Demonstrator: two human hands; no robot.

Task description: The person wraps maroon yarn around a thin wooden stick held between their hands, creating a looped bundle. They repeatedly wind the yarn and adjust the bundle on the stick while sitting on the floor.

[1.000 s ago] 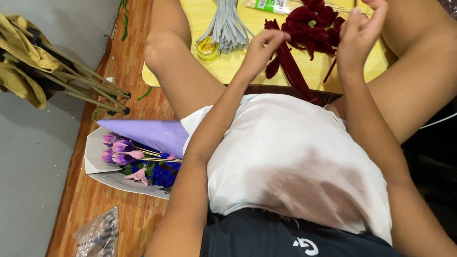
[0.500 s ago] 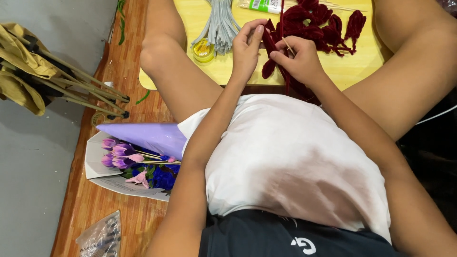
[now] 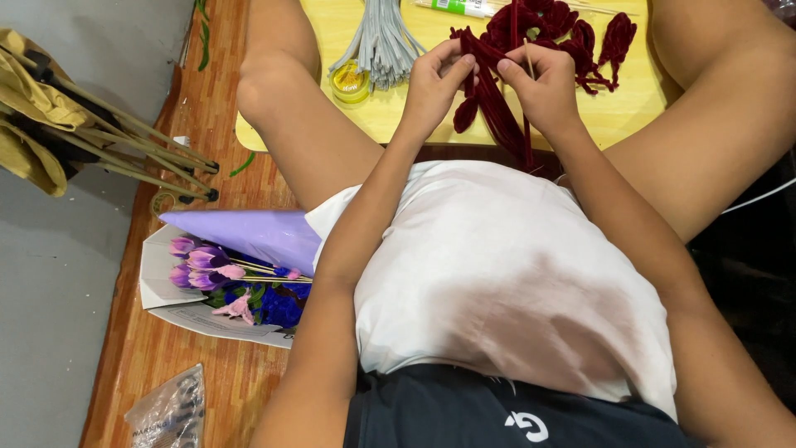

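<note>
Top centre: I see left hand [image 3: 435, 83] and right hand [image 3: 543, 83] pinching dark red fuzzy wires [image 3: 497, 99] over yellow table [image 3: 630, 116]. Grey wire bundle [image 3: 383, 46] upper left of them; bouquet [image 3: 236, 274] lower left.

Both forearms stretched forward, left hand [image 3: 435, 83] and right hand [image 3: 543, 87] close together, fingers curled and pinching.
</note>
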